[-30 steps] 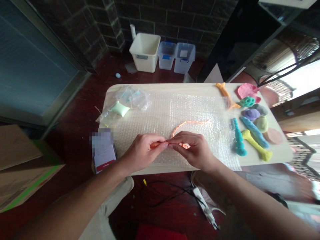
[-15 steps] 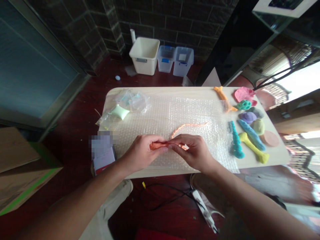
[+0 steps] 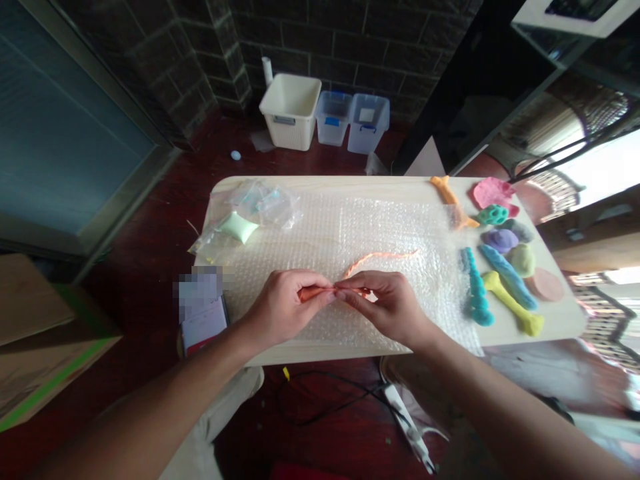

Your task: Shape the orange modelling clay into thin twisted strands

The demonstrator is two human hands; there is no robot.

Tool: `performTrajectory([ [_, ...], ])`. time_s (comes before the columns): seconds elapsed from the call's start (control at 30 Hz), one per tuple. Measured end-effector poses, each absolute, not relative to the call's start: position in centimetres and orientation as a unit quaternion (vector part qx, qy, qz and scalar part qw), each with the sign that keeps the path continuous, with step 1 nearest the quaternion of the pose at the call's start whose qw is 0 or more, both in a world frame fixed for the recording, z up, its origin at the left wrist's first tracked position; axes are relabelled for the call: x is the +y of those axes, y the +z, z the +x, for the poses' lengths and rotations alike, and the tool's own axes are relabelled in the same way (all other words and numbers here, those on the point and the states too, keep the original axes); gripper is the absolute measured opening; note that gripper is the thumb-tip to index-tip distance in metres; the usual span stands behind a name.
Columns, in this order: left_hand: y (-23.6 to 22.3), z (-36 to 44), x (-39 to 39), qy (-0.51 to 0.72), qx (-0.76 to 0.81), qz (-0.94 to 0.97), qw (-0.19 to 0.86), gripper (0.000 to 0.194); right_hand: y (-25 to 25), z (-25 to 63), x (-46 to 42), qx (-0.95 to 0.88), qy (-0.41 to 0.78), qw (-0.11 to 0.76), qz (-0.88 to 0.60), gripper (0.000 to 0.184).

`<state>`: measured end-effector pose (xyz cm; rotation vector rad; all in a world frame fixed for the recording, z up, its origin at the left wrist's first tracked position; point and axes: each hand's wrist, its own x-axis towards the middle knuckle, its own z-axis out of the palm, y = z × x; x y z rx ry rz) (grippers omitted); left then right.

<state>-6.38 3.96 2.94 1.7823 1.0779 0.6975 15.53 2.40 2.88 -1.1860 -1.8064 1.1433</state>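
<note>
An orange strip of modelling clay (image 3: 311, 293) is pinched between my two hands over the bubble wrap. My left hand (image 3: 290, 303) is closed on its thicker end, thumb and fingertips pressed together. Almost touching it, my right hand (image 3: 383, 303) pinches the same strip with thumb and forefinger. Beyond the right hand, a thin twisted tail of orange clay (image 3: 383, 254) curves away to the right across the bubble wrap (image 3: 310, 233). My fingers hide the middle of the strip, so I cannot tell how the tail joins it.
Clay shapes line the table's right side: an orange piece (image 3: 453, 202), a pink one (image 3: 493, 192), a teal beaded one (image 3: 477, 290) and a yellow bone shape (image 3: 515, 303). Plastic bags (image 3: 270, 203) and a pale green pillow-shaped packet (image 3: 239, 227) lie at left, a phone (image 3: 205, 323) nearer.
The camera view has shifted slightly. Both hands stay pinched on the orange clay, with the fingertips a little differently placed; the tail lies much as before.
</note>
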Motion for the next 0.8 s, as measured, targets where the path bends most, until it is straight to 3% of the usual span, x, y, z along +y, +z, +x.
performTrajectory([
  [0.47,2.6,-6.4,4.7,0.248,0.434,0.739,0.452,0.024,2.7,15.8,3.2,-0.708,0.428,0.343,-0.444,0.018],
  [0.8,2.4,-6.4,5.6,0.256,0.420,0.705,0.511,0.020,2.7,15.8,3.7,-0.681,0.456,0.340,-0.461,0.026],
])
